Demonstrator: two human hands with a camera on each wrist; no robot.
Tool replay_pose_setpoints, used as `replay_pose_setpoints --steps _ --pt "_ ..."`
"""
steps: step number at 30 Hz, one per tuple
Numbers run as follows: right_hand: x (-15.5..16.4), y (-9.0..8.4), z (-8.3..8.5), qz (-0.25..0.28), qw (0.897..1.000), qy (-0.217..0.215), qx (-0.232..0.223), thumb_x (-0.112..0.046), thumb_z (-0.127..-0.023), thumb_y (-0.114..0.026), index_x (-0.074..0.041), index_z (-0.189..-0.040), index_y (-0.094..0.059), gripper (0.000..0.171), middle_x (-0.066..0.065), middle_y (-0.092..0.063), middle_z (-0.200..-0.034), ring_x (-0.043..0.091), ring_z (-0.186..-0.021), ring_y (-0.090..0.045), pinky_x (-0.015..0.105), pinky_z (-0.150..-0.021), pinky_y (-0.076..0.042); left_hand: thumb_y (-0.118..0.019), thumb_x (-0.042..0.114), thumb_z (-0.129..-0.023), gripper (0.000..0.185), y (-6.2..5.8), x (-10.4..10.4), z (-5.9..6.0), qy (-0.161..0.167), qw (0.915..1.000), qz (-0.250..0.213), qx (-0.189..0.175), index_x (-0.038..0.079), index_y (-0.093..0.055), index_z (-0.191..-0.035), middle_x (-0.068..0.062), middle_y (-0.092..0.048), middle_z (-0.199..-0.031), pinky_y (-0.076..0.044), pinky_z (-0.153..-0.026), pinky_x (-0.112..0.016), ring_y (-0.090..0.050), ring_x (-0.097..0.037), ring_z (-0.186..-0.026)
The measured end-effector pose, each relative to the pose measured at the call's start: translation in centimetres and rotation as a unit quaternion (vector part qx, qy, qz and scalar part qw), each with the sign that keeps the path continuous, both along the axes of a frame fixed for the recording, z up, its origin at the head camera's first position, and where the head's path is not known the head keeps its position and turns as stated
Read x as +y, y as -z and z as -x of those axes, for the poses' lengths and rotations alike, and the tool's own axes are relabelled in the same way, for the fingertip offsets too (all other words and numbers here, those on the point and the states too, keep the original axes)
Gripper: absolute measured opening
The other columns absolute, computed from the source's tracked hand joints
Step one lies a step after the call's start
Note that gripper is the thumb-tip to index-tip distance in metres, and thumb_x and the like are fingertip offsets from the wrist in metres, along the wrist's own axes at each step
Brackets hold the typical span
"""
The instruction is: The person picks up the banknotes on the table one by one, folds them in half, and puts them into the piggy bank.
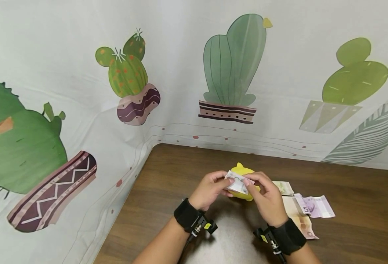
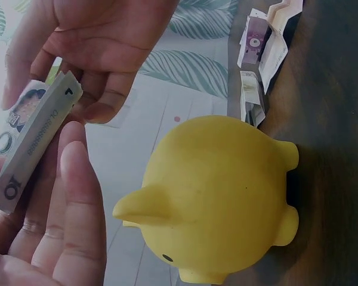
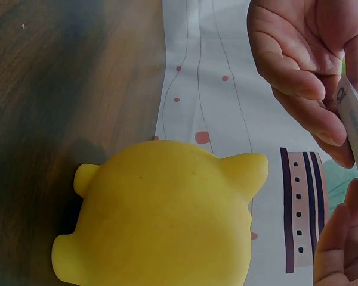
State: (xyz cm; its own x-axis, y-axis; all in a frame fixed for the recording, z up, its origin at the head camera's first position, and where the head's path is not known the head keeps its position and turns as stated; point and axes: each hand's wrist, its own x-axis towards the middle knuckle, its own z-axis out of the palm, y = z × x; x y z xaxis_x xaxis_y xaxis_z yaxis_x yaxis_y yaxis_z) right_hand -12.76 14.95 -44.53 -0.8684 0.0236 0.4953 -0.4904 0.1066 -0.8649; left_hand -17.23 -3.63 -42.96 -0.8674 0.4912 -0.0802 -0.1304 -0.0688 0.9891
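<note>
A yellow piggy bank (image 1: 243, 183) stands on the brown table (image 1: 345, 205); it also fills the left wrist view (image 2: 218, 199) and the right wrist view (image 3: 167, 217). Both hands hold a folded banknote (image 1: 237, 182) just above it. My left hand (image 1: 211, 189) pinches the note's left end (image 2: 33, 140). My right hand (image 1: 266, 198) pinches its right end (image 3: 355, 128). The bank's slot is hidden from view.
Several more banknotes (image 1: 307, 209) lie on the table right of the bank, seen too in the left wrist view (image 2: 262, 47). A cactus-print cloth (image 1: 180, 73) covers the wall behind and drapes down on the left. Black wrist straps (image 1: 187, 214) carry the cameras.
</note>
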Motion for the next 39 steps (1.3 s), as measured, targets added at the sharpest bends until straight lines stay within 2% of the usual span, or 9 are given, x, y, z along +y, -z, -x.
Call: replay_pose_setpoints --steps 3,7,12,14,19,24,30,35,39 --pt "0.0 0.1 0.1 -0.009 1.0 -0.008 0.006 0.011 -0.094 -0.06 0.003 -0.106 -0.069 0.017 0.002 -0.065 -0.105 0.008 -0.102 -0.061 0.015 -0.086 -0.051 -0.055 0.009 -0.101 0.03 0.2 0.1 0.0 0.003 1.0 -0.004 -0.002 -0.01 -0.062 -0.122 -0.007 -0.067 -0.102 -0.06 -0.073 -0.027 -0.068 -0.012 -0.083" --pt "0.2 0.3 0.2 -0.036 0.999 0.0 0.0 0.01 -0.092 -0.063 0.0 -0.103 -0.072 0.017 0.004 -0.064 -0.104 0.006 -0.104 -0.061 0.016 -0.087 -0.05 -0.051 0.01 -0.103 0.03 0.3 0.1 -0.1 0.009 0.9998 -0.013 -0.009 -0.009 -0.062 -0.123 -0.018 -0.071 -0.106 -0.062 -0.075 -0.031 -0.073 -0.015 -0.085" --pt "0.2 0.4 0.2 -0.087 0.995 0.035 0.021 0.008 -0.09 -0.068 -0.006 -0.103 -0.074 0.02 0.006 -0.063 -0.108 0.003 -0.104 -0.058 0.014 -0.06 -0.044 -0.045 0.015 -0.106 0.033 0.3 0.2 0.0 0.011 0.9995 -0.019 -0.024 -0.006 -0.062 -0.125 -0.029 -0.07 -0.115 -0.062 -0.079 -0.032 -0.074 -0.014 -0.088" --pt "0.2 0.4 0.2 -0.112 0.992 0.053 0.033 0.007 -0.089 -0.069 -0.008 -0.103 -0.074 0.02 0.006 -0.063 -0.109 0.002 -0.106 -0.056 0.015 -0.059 -0.043 -0.042 0.014 -0.107 0.034 0.3 0.3 0.0 0.009 0.9991 -0.026 -0.031 -0.006 -0.062 -0.126 -0.03 -0.069 -0.117 -0.062 -0.08 -0.032 -0.074 -0.014 -0.09" --pt "0.2 0.5 0.2 -0.146 0.985 0.078 0.053 0.007 -0.086 -0.073 -0.009 -0.1 -0.075 0.021 0.007 -0.064 -0.11 0.003 -0.11 -0.056 0.016 -0.081 -0.047 -0.031 0.015 -0.107 0.042 0.3 0.3 0.1 0.008 0.9979 -0.047 -0.044 -0.009 -0.058 -0.127 -0.031 -0.068 -0.12 -0.061 -0.081 -0.033 -0.074 -0.015 -0.09" --pt "0.0 0.8 0.4 -0.162 0.979 0.09 0.081 0.009 -0.083 -0.075 -0.01 -0.097 -0.076 0.023 0.008 -0.065 -0.108 0.006 -0.107 -0.057 0.012 -0.085 -0.045 -0.027 0.026 -0.108 0.05 0.2 0.2 0.1 0.014 0.9963 -0.061 -0.058 -0.01 -0.055 -0.129 -0.034 -0.066 -0.123 -0.061 -0.083 -0.035 -0.074 -0.015 -0.09" --pt "-0.1 0.9 0.5 -0.171 0.975 0.092 0.105 0.01 -0.079 -0.078 -0.009 -0.097 -0.076 0.027 0.009 -0.065 -0.108 0.013 -0.105 -0.059 0.008 -0.093 -0.042 -0.039 0.04 -0.109 0.055 0.1 0.2 0.2 0.015 0.996 -0.062 -0.062 -0.009 -0.057 -0.127 -0.032 -0.068 -0.12 -0.061 -0.087 -0.038 -0.075 -0.014 -0.088" --pt "-0.1 1.0 0.6 -0.169 0.975 0.091 0.112 0.011 -0.077 -0.079 -0.008 -0.097 -0.077 0.028 0.01 -0.065 -0.107 0.015 -0.104 -0.059 0.008 -0.097 -0.041 -0.042 0.035 -0.108 0.049 0.0 0.2 0.1 0.02 0.9968 -0.056 -0.055 -0.007 -0.057 -0.128 -0.03 -0.069 -0.119 -0.061 -0.087 -0.038 -0.074 -0.013 -0.088" --pt "-0.1 1.1 0.6 -0.175 0.973 0.091 0.116 0.011 -0.076 -0.079 -0.009 -0.096 -0.076 0.028 0.01 -0.065 -0.107 0.016 -0.104 -0.059 0.009 -0.098 -0.041 -0.043 0.028 -0.108 0.043 0.0 0.2 0.0 0.013 0.9968 -0.057 -0.055 -0.007 -0.058 -0.127 -0.02 -0.072 -0.112 -0.061 -0.086 -0.037 -0.074 -0.013 -0.088"
